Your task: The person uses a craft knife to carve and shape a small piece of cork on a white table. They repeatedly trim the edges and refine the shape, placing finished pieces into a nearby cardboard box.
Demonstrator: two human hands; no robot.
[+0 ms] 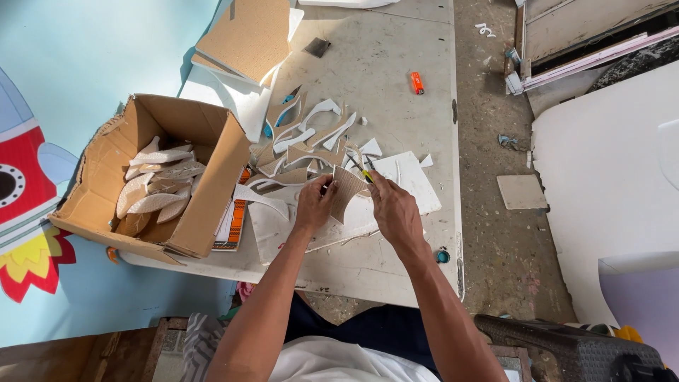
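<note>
Left hand: the left hand (313, 205) is up over the table's middle, fingers pinched shut on the left edge of a tan cut-out (347, 189), holding it on edge above the scraps.
Right hand: the right hand (393, 206) is closed around a yellow-green knife (366, 174), whose tip meets the cut-out's upper right edge; blade too small to make out.
Cut-out: curved, ribbed brown face toward the camera, held between both hands, just above a white sheet (407, 180) lying flat on the table.
Table: pale, scuffed table (396, 99), its near edge just ahead of the person's lap.
Scraps: a heap of white and tan offcuts (308, 134) sits just behind the hands, pieces overlapping every which way.
Box: an open cardboard box (212, 177) stands well to the left of the hands, at the table's left edge, partly overhanging it; leaf-shaped pieces (157, 185) are piled inside.
Booklet: an orange-edged booklet (233, 223) pokes out beside the box's right wall.
Board: a tan board (247, 32) leans at the table's far left corner.
Lighter: an orange lighter (417, 83) lies alone, well beyond the hands.
Floor: dusty concrete floor (495, 212) runs along the table's right, a small square tile (521, 192) on it.
</note>
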